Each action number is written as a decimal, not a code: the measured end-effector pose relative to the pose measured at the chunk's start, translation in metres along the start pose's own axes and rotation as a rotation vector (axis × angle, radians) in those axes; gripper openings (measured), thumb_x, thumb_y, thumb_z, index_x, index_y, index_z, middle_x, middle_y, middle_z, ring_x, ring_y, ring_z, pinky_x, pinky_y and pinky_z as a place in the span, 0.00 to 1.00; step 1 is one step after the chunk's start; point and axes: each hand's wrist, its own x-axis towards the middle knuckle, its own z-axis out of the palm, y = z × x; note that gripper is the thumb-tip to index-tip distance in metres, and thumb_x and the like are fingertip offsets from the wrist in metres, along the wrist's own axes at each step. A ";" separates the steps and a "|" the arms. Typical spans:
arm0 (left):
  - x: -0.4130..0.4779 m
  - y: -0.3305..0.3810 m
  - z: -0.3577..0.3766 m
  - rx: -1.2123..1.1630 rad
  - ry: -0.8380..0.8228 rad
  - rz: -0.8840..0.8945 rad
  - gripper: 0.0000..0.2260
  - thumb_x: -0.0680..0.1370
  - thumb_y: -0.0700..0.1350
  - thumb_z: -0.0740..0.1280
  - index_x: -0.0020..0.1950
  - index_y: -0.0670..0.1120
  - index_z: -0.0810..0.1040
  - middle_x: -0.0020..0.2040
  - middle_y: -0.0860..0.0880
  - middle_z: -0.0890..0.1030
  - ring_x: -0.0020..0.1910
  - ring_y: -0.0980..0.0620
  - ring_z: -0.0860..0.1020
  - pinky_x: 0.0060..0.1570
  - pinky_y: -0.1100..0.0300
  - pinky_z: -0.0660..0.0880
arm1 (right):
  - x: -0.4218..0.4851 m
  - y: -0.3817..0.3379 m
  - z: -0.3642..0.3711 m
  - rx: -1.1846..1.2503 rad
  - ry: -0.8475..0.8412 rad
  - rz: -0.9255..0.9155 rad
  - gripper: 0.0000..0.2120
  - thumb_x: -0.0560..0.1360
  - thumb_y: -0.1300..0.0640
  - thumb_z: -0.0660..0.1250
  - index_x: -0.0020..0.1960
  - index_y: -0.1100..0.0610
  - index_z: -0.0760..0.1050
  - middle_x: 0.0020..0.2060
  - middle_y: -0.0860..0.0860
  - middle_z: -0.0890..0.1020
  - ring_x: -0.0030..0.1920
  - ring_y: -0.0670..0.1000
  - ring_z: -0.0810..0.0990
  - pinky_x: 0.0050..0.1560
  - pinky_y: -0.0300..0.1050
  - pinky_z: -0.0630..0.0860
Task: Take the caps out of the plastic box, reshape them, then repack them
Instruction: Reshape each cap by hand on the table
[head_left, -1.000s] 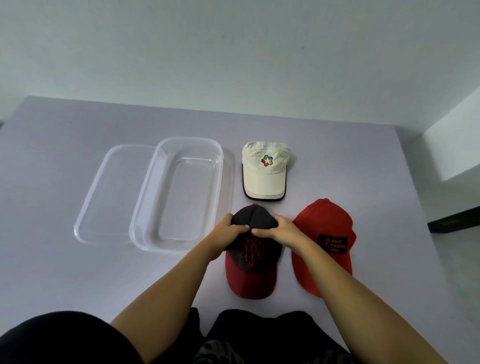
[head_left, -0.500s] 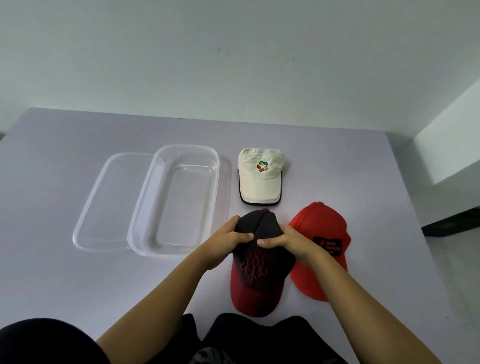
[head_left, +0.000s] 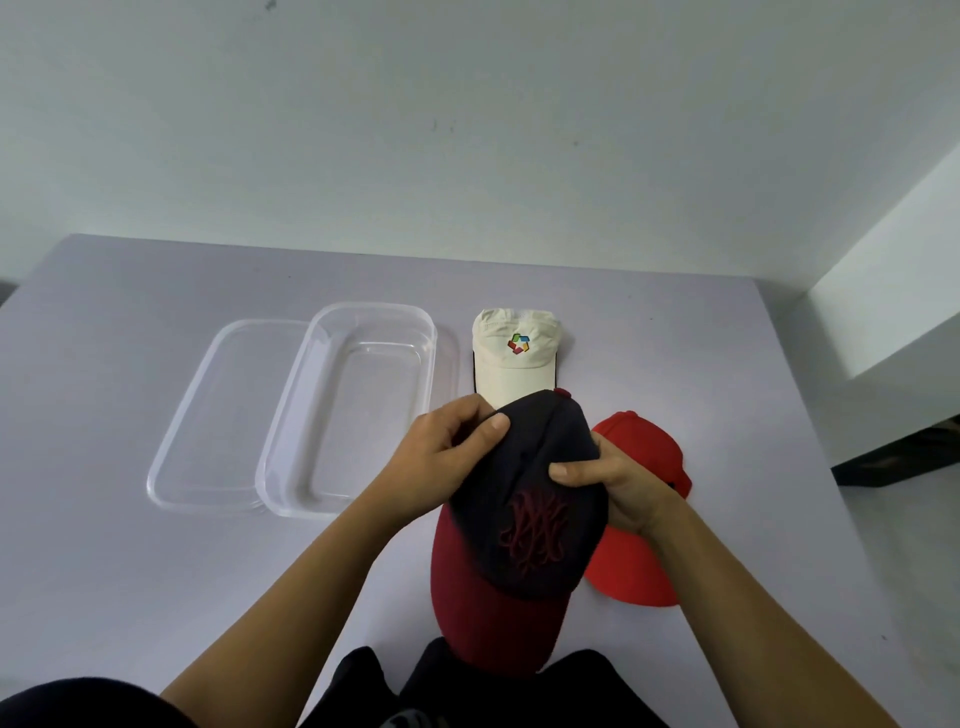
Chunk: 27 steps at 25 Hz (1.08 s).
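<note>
I hold a dark navy cap (head_left: 524, 514) with a dark red brim and red stitching, lifted above the table near me. My left hand (head_left: 447, 457) grips its crown from the left, thumb on top. From the right, my right hand (head_left: 613, 486) pinches the crown. A bright red cap (head_left: 644, 452) lies on the table behind my right hand, partly hidden. Further back, a cream cap (head_left: 514, 358) with a coloured logo lies flat. The clear plastic box (head_left: 291, 431) stands empty to the left.
The box's clear lid (head_left: 208, 415) lies flat on the grey table (head_left: 104, 571), tucked against the box's left side. A white wall rises behind the table. A white ledge (head_left: 893, 322) juts out at the right. My dark-clothed lap shows at the bottom edge.
The navy cap has come up off the table toward me and now looks larger, covering more of the red cap. Both hands kept their grip on its crown.
</note>
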 end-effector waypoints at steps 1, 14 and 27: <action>0.000 0.003 -0.002 -0.022 0.001 0.017 0.09 0.79 0.50 0.62 0.41 0.49 0.74 0.32 0.55 0.73 0.30 0.59 0.70 0.32 0.67 0.68 | 0.000 -0.001 0.003 0.035 -0.036 -0.013 0.33 0.57 0.57 0.81 0.60 0.60 0.76 0.54 0.59 0.81 0.56 0.60 0.79 0.59 0.54 0.76; 0.001 0.007 -0.014 -0.070 0.080 -0.125 0.13 0.79 0.50 0.59 0.35 0.48 0.69 0.31 0.52 0.70 0.32 0.55 0.67 0.37 0.58 0.64 | -0.008 -0.013 0.017 -0.104 -0.017 -0.004 0.29 0.57 0.58 0.80 0.57 0.61 0.78 0.51 0.57 0.83 0.53 0.57 0.81 0.55 0.48 0.79; -0.002 0.004 -0.020 0.054 -0.035 -0.130 0.21 0.73 0.65 0.62 0.37 0.48 0.78 0.33 0.52 0.78 0.34 0.56 0.76 0.39 0.58 0.71 | -0.008 -0.003 0.027 -0.038 -0.001 -0.082 0.32 0.61 0.51 0.80 0.61 0.62 0.76 0.58 0.61 0.80 0.58 0.59 0.79 0.59 0.50 0.77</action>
